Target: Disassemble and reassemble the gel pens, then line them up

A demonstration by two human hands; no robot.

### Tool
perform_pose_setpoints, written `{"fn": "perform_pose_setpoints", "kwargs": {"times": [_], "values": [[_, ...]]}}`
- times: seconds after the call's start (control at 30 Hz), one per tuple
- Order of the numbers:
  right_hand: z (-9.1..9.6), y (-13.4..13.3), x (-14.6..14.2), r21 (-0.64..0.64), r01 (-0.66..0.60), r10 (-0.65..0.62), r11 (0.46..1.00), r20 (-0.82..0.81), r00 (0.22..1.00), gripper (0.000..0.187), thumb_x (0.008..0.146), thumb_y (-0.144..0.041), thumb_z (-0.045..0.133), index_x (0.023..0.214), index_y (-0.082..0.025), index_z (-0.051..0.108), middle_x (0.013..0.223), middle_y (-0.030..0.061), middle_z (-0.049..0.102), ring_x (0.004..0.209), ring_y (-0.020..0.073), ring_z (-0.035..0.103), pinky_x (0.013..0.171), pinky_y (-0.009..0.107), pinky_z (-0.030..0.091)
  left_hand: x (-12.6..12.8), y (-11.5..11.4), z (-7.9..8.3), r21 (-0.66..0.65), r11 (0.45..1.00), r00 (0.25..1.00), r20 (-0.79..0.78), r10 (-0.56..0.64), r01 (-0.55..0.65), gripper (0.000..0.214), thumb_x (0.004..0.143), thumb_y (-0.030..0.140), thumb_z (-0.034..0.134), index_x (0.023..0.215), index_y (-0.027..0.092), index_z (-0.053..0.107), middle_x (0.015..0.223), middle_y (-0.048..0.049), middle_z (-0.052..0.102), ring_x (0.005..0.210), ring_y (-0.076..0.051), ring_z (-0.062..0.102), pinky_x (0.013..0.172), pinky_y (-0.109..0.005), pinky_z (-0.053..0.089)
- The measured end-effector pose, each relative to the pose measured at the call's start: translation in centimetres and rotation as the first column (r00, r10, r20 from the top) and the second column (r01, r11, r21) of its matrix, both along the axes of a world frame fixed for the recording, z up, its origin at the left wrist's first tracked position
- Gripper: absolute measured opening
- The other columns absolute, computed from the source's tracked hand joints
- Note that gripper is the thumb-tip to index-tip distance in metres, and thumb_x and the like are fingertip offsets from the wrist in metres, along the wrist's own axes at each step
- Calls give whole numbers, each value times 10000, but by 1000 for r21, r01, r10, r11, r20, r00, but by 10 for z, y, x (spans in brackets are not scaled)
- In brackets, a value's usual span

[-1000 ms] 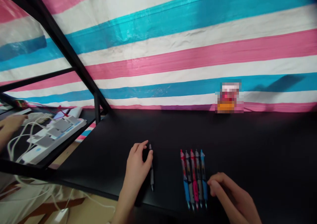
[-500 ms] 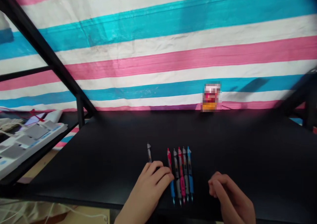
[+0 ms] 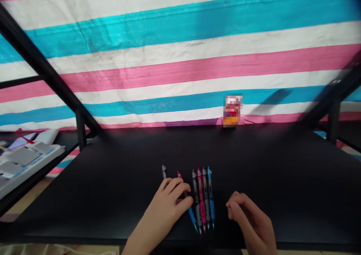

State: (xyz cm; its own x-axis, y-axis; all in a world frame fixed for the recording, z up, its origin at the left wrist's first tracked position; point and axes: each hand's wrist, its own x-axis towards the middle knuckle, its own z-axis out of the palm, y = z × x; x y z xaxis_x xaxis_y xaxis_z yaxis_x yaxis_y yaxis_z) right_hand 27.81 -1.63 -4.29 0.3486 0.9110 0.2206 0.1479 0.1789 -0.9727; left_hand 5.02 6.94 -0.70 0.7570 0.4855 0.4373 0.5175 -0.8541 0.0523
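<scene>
A pink, white and turquoise striped tarpaulin is hanging behind a matte black surface, and a black metal frame is slanting across the left side, above a white power strip. A small pixelated packet is standing at the surface's far edge.

Near the front, a slim grey pen and a blue-barrelled, red-topped pen are lying beside a tight row of four plastic retractable pens. All are lying lengthwise, tips towards the person. The red-topped pen is slanting, its tip almost touching the row.

The left hand is curving over both loose pens, though whether it is gripping them cannot be told. The right hand is resting released and empty, just right of the row.

The round barrels risk rolling, and a careless nudge from the slanted tip could be disturbing the row.
</scene>
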Motion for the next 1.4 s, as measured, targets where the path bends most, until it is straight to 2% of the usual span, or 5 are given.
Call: {"fn": "perform_pose_setpoints", "kwargs": {"times": [0.2,0.43,0.7,1.13,1.4], "values": [[4,4,1,112,-133,120,985,111,987,215,1032,-355,558,905,-244,693,794,7,578,723,191,550,658,293,424,4,-9,-10,109,993,966,257,22,-52,332,989,15,508,1104,247,716,1037,-48,806,1087,-236,688,1178,-519,374],[-1,9,2,70,-224,197,972,277,940,247,1047,-267,554,820,-228,644,751,12,591,685,180,567,633,276,452,26,-21,-11,159,984,969,243,39,-79,400,976,15,524,1199,277,728,942,-17,802,929,-210,695,1231,-550,272],[0,6,4,-69,-94,97,993,31,995,487,1109,-417,444,676,-217,540,709,-8,532,625,151,515,597,262,378,9,-18,-12,39,991,927,358,107,-129,449,928,-33,587,1282,224,690,1019,-51,788,907,-211,675,957,-397,450],[-3,7,0,-84,-40,42,996,19,999,149,967,-351,673,946,-299,811,731,-15,667,660,174,596,647,267,435,2,-23,-12,-215,974,833,526,174,-68,233,999,149,558,1186,236,666,815,-22,701,690,-189,607,701,-336,476],[-1,6,4,-107,-85,72,991,-118,990,521,1092,-470,484,644,-209,539,675,-12,506,615,148,449,602,279,332,-1,-24,-6,-321,947,694,679,239,-12,214,918,57,667,977,253,727,814,11,757,763,-153,717,769,-231,590]]}}
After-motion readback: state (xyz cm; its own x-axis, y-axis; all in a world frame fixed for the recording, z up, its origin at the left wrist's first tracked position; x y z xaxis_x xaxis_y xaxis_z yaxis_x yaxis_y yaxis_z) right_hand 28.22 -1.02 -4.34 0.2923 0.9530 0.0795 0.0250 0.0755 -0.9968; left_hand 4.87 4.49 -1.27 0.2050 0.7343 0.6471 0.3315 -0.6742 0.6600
